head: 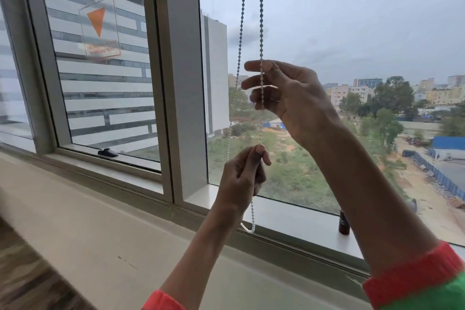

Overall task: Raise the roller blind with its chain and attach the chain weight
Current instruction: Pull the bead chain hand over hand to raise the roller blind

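Gripping one bead chain (261,20), two hands, left (242,178) pinching, right (284,90) half-curled around it.

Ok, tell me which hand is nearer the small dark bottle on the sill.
Right. The right hand is above the bottle; the left hand is farther left.

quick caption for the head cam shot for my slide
Two bare hands work a roller blind's bead chain at a window: right hand high, left hand pinching the same strand below.
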